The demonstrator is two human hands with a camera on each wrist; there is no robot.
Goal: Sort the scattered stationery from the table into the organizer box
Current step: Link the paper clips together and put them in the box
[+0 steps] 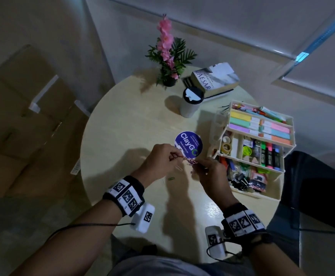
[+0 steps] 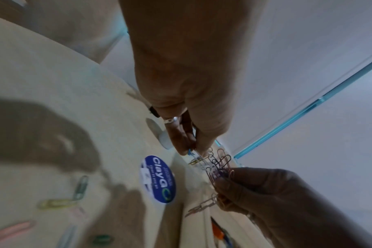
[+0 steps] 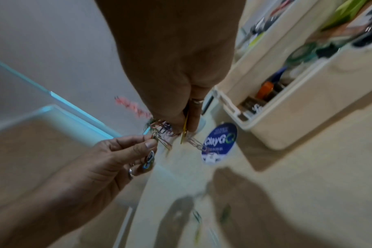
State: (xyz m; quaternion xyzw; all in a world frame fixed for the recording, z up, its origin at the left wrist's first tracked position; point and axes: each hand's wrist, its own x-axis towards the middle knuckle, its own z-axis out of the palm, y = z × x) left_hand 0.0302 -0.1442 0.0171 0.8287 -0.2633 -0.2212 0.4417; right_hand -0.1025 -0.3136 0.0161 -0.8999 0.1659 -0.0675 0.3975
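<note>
The organizer box, a cream tiered case, stands open at the right edge of the round surface. Its top tray holds pastel sticky-note pads in yellow, green, purple, pink, blue and orange, with pens behind them; the middle tray carries tape rolls, a green round item and upright highlighters; the bottom level holds black binder clips, markers and small packets. A blue round sticker reading "ClayGo" lies on the surface just left of the box. Farther back, a book with "CAESAR" on its spine rests on another volume, beside a white cup with a black lid and a potted pink artificial flower. Above the sticker's near edge both hands meet around a tangled chain of coloured paper clips. The left hand pinches one end of the chain between thumb and fingertips, other fingers curled, a ring showing on one finger. The right hand pinches the other end, its fingers closed round a bunch of clips, with more clips and a yellow one dangling below in the right wrist view. Loose paper clips in white, green, yellow and pink lie on the surface under the hands.
</note>
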